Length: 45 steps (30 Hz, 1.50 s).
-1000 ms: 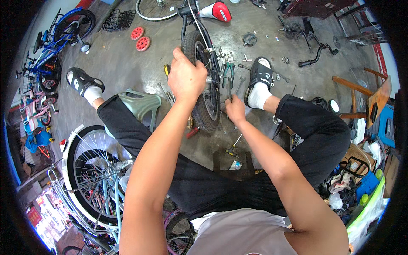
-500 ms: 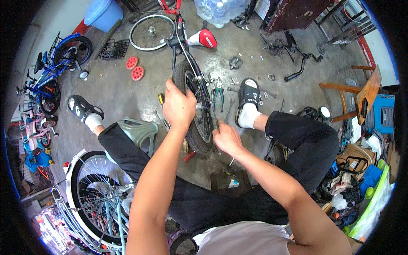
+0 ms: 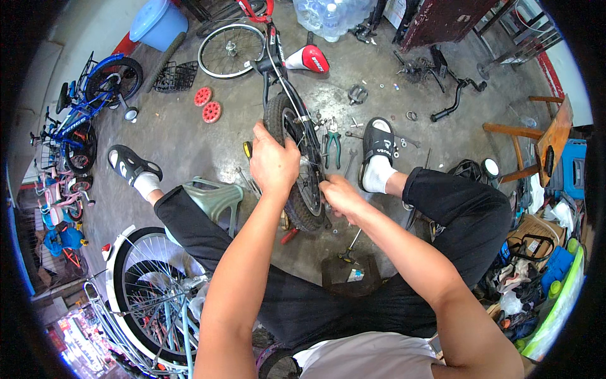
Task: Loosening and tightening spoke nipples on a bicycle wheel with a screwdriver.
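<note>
A small bicycle's black wheel (image 3: 306,211) stands between my legs, its knobbly tyre toward me and a dark frame bar running along its right side. My left hand (image 3: 274,165) is closed over the tyre's left side, thumb toward the spokes. On the right side of the wheel, my right hand (image 3: 342,197) has its fingers curled beside the rim and frame bar. What those fingers pinch is hidden by the hand. Pliers with green handles (image 3: 331,146) lie just beyond it, next to a spanner (image 3: 350,161). A screwdriver (image 3: 348,252) lies nearer to me.
My shoes (image 3: 379,142) flank the bicycle. A pale green stool (image 3: 218,202) and a larger bicycle wheel (image 3: 154,278) are at left. Two red wheels (image 3: 211,112), a loose spoked wheel (image 3: 231,49) and a pedal (image 3: 357,94) lie farther off. A wooden chair (image 3: 552,139) is at right.
The whole view has shifted slightly right. My right hand has moved a little up along the wheel with its fingers curled tighter; the grey metal piece seen by it is now hidden. My left hand stays on the tyre.
</note>
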### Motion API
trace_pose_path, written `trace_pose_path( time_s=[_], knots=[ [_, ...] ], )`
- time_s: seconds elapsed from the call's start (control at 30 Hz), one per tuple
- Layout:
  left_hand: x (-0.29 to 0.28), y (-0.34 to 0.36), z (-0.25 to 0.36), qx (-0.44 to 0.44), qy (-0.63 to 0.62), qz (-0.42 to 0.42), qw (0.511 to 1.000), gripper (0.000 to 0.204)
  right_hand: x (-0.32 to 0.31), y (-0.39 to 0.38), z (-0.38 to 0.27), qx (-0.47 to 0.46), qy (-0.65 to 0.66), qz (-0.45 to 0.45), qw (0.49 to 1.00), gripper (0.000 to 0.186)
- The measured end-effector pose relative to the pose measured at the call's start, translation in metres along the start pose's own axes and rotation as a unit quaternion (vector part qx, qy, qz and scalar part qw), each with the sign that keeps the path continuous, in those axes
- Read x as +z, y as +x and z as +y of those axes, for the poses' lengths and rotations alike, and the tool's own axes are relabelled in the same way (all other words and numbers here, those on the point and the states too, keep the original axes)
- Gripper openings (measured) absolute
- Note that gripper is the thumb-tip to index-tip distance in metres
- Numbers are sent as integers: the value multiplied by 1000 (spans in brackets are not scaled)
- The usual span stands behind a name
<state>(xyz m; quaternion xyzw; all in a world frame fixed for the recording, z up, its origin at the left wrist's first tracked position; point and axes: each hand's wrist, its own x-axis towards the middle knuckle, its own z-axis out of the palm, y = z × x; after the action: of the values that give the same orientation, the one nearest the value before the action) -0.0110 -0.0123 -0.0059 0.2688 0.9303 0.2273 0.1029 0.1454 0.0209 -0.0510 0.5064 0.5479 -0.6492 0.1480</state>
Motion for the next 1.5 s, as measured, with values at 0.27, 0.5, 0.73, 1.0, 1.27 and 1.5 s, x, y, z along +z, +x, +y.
trace_pose_path(
  time_s=[0.27,0.5,0.73,1.0,1.27,1.5],
  knots=[
    [-3,3,-5,11,0,8,1000,64,30,136,120,-144,-202,207,947,32],
    [-2,4,-8,19,14,13,1000,65,18,121,104,-180,-227,253,923,26],
    [-2,3,1,-4,19,-14,1000,65,15,63,76,-195,-311,194,910,27],
    [-1,4,-3,4,16,4,1000,65,-13,44,4,-105,-317,87,939,36],
    [2,4,-6,16,11,24,1000,64,34,65,70,-158,-343,125,917,38],
    [-1,6,-2,-3,25,6,1000,65,31,147,118,-165,-235,235,928,30]
  ],
)
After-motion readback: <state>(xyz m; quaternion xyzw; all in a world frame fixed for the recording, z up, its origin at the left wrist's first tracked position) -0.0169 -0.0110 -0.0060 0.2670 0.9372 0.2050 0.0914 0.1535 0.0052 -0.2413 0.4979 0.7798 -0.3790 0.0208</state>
